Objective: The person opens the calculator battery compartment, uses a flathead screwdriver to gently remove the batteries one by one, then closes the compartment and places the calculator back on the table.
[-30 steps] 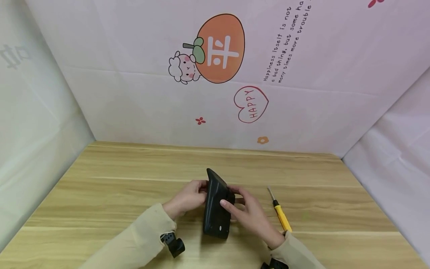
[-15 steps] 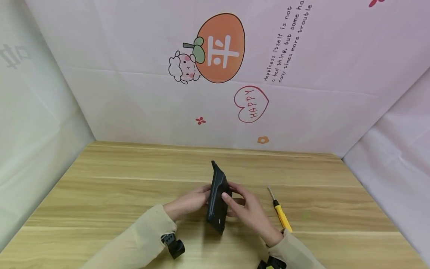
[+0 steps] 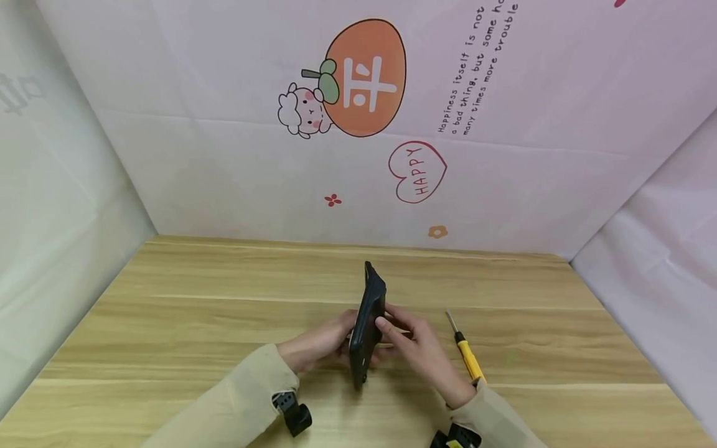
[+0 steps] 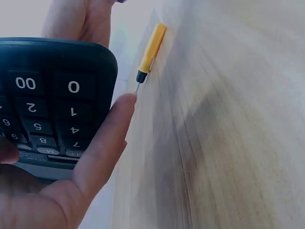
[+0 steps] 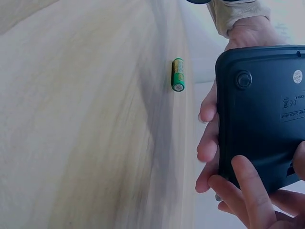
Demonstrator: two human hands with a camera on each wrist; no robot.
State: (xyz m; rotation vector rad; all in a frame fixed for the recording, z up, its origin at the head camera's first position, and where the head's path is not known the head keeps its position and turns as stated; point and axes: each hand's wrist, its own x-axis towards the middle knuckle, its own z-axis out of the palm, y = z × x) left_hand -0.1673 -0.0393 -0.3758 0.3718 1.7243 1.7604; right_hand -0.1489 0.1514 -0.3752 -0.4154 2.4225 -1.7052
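A black desk calculator [image 3: 366,330] is held on edge between both hands above the middle of the table. My left hand [image 3: 319,342] grips it from the left on the key side; in the left wrist view one finger runs along the edge beside the number keys [image 4: 74,87]. From the right, my right hand [image 3: 422,348] holds it, thumb on the back. The right wrist view shows the calculator's back [image 5: 257,114], with a round foot [image 5: 244,79] near a corner and fingertips [image 5: 245,167] of the right hand against it. Part of a dark opening shows beside the thumb.
On the wooden table [image 3: 224,280] a yellow screwdriver [image 3: 469,356] lies right of the hands, its metal tip pointing away. A green battery [image 5: 177,75] lies on the table in the right wrist view. White printed cloth [image 3: 252,174] stands behind the table.
Both hands have turned the calculator more edge-on, its top end shifting right and away. The left fingers have moved further behind it. The screwdriver stays put.
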